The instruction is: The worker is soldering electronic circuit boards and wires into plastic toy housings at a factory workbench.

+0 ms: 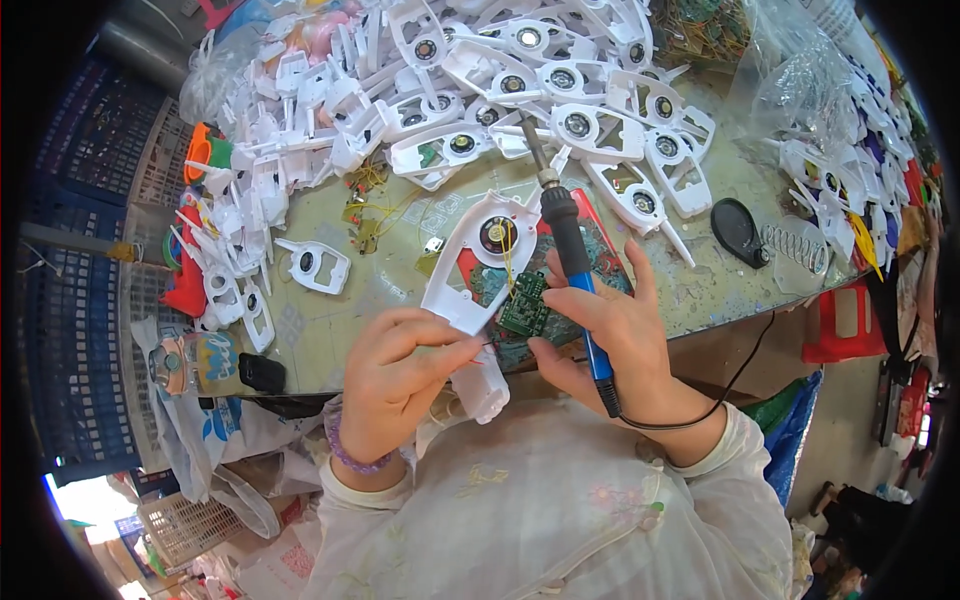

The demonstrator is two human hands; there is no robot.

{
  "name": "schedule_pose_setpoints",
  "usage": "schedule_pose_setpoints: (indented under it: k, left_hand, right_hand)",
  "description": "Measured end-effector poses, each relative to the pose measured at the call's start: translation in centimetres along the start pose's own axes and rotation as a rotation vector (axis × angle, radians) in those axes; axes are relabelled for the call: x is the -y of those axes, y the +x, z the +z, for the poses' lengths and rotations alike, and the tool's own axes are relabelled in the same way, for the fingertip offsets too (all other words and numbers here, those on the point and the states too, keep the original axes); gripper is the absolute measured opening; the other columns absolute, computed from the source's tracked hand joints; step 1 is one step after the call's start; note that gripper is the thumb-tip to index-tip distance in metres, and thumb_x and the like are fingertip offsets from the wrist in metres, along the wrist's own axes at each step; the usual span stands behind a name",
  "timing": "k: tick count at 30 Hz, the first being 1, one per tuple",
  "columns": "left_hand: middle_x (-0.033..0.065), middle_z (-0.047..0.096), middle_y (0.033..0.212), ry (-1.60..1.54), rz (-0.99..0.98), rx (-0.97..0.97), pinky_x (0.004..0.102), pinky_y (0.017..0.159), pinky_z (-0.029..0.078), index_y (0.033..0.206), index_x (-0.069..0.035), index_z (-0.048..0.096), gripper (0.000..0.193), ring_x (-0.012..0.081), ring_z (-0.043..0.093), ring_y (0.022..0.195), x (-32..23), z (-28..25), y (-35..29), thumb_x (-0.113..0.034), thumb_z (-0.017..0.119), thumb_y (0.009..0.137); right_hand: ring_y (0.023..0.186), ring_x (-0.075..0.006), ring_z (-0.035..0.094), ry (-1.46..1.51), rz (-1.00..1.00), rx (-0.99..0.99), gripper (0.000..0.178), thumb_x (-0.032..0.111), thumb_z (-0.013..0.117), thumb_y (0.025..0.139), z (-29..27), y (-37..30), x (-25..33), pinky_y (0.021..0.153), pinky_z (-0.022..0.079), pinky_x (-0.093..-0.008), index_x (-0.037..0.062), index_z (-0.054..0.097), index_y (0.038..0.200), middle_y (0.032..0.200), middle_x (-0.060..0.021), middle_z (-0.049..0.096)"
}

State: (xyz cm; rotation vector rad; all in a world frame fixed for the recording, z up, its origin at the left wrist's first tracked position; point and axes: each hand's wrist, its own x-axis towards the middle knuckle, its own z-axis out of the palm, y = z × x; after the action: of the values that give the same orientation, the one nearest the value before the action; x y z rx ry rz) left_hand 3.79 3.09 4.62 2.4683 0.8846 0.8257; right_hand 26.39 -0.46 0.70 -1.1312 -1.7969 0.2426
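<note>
- Risk at the bench: the soldering iron point(568, 245), tip raised near the piled white shells, could scorch plastic or a finger if the grip slips.
- Right hand point(610, 330) wraps iron and green circuit board point(524, 305); left hand point(395, 375) pinches the white housing point(470, 270) over the surface point(330, 320).

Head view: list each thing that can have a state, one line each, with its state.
Soldering iron: held in right hand, tip pointing away.
White plastic shell: open, speaker showing, gripped by left hand.
Green circuit board: loose, wired to the shell.
Pile of white shells: heaped, open.
</note>
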Motion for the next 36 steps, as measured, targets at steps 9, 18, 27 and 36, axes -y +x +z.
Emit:
schedule_pose_setpoints:
  k: [9,18,27,36]
  left_hand:
    - [0.0027,0.065,0.082,-0.249,-0.217,-0.326,0.0413,0.083,0.044,0.085,-0.007,0.069,0.014,0.0221,0.059,0.090,-0.4,2.3,-0.8,0.000,0.070,0.072]
    - [0.0021,0.061,0.088,0.108,0.271,0.096,0.0397,0.078,0.047,0.080,-0.008,0.065,0.019,0.0251,0.060,0.094,-0.4,0.4,5.4,-0.008,0.073,0.063]
    - [0.0036,0.063,0.092,0.083,0.262,0.296,0.0333,0.073,0.053,0.082,-0.007,0.065,0.018,0.0241,0.062,0.097,-0.1,0.1,5.9,-0.009,0.072,0.065]
    - [0.0033,0.063,0.095,0.150,0.287,0.330,0.0328,0.070,0.054,0.083,-0.008,0.065,0.019,0.0232,0.061,0.101,-0.3,0.0,5.8,-0.009,0.072,0.066]
  right_hand:
    - [0.080,-0.0243,0.065,-0.022,-0.018,0.014,0.051,0.007,0.076,0.065,0.1,0.0,0.2,0.103,0.022,-0.0579,0.0103,0.054,0.111,0.093,-0.0106,0.065]
    - [0.079,-0.0234,0.066,0.029,-0.116,0.004,0.051,0.006,0.073,0.065,-0.4,0.3,-0.2,0.104,0.023,-0.0563,0.0088,0.055,0.112,0.092,-0.0125,0.065]
    - [0.080,-0.0224,0.065,0.067,-0.115,0.038,0.047,0.006,0.070,0.070,-0.8,0.8,-0.5,0.102,0.025,-0.0576,0.0086,0.053,0.113,0.099,-0.0112,0.064]
    - [0.086,-0.0269,0.064,0.130,-0.063,0.038,0.048,0.009,0.072,0.072,-1.7,0.8,-0.4,0.102,0.028,-0.0551,0.0085,0.053,0.116,0.098,-0.0110,0.064]
